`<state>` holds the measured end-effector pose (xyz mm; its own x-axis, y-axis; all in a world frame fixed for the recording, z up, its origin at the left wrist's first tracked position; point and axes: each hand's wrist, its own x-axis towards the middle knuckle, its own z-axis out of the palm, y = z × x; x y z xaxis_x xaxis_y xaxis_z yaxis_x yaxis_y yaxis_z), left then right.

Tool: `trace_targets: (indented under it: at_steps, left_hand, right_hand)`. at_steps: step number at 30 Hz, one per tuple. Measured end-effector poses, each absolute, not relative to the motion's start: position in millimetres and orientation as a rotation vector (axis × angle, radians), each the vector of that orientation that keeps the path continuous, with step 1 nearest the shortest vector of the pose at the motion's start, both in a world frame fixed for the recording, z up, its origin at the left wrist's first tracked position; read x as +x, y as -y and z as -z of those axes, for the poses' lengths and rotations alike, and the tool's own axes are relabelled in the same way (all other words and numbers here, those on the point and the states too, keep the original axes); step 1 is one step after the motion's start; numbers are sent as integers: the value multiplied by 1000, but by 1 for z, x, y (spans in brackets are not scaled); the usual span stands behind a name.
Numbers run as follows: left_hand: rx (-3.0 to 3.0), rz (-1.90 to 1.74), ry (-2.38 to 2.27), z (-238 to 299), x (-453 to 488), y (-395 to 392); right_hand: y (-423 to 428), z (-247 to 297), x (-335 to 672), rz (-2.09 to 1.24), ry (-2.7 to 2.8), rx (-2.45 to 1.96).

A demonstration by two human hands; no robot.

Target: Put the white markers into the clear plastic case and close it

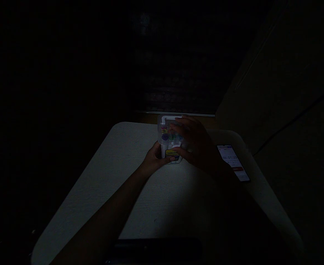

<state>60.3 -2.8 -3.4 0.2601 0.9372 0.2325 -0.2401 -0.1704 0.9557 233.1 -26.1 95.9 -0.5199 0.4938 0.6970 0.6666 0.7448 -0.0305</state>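
Note:
A clear plastic box (165, 140) with a white handle (171, 117) stands at the far part of the white table (117, 158). Small colourful items show through its wall, and a yellow and dark label is on its front. My left hand (153, 160) grips the box low on its left side, thumb across the front near the label. Curved over the top and right side is my right hand (193, 141), its fingers on the lid area and its thumb at the front. That hand hides much of the box's right side.
On the table's right side lies a phone (235, 162), its lit screen showing a running timer. A dark cable (286, 127) runs along the right wall. A dark object (156, 250) lies at the near edge. The room is very dim.

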Motion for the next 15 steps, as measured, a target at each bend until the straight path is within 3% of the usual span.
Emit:
trace_targets:
  at_steps: [15]
  left_hand:
    - [1367, -1220, -766, 5, 58, 2]
  right_hand:
    - [34, -98, 229, 364, 2261, -1010]
